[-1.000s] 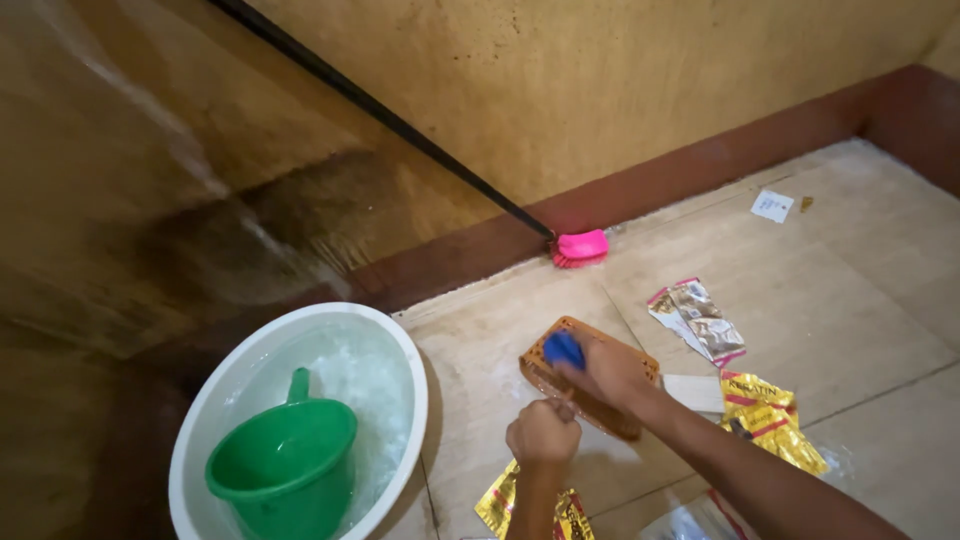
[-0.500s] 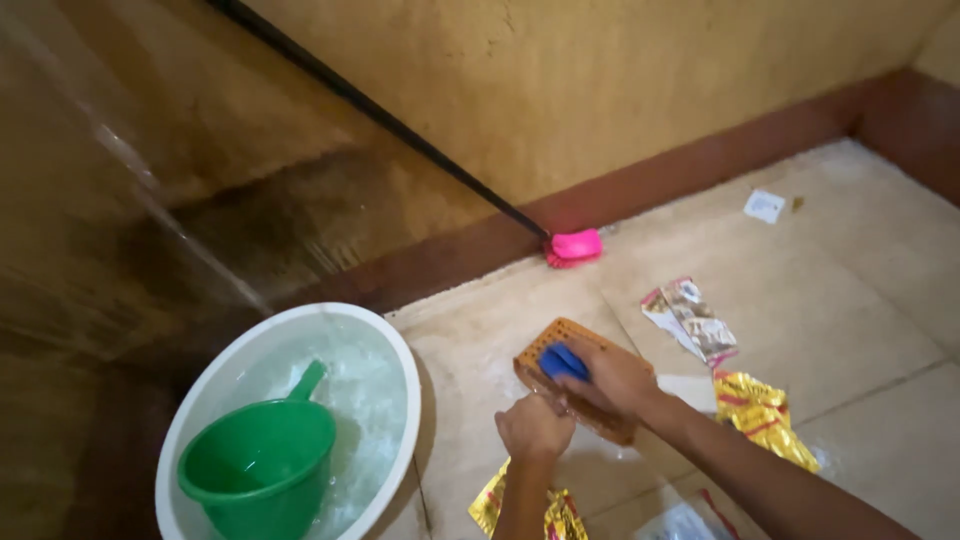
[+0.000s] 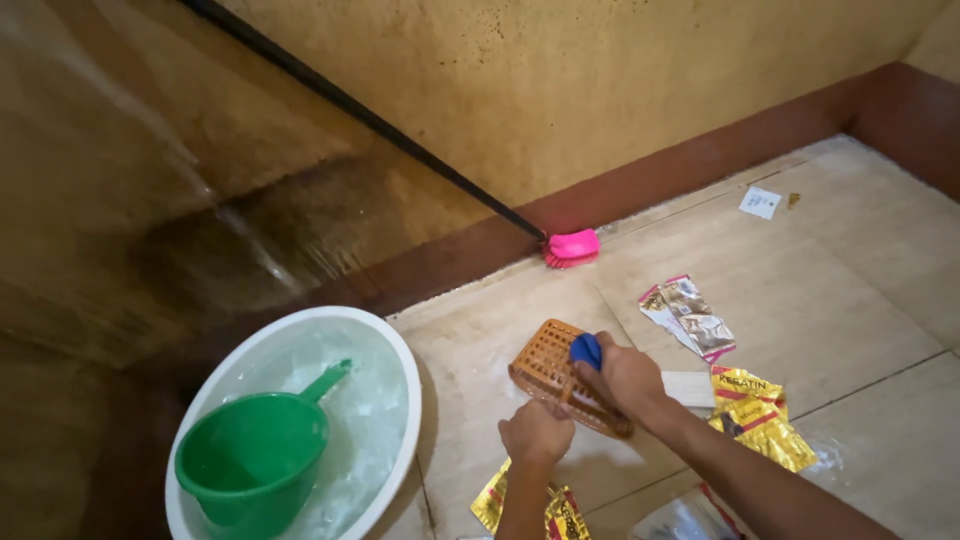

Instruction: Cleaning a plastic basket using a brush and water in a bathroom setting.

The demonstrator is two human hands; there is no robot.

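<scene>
On a wet tiled floor beside a stained wall, a person's right hand presses a blue scrubber against an orange perforated plastic tray, fingers curled tightly over the scrubber, while the left hand is closed in a fist at the tray's near edge, apparently pinching it in place, though the exact grip is hidden. The tray lies flat on the floor, just right of a white basin of soapy water in which a green dipper floats. The slick tiles could let the tray skid out from under the scrubbing hand if the left hand's hold loosens, and hard pressure could crack the thin lattice. Foil sachets lie scattered close to the right forearm and could be swept aside or soaked. A pink brush head on a long black handle leans on the wall behind, well apart from both hands.
</scene>
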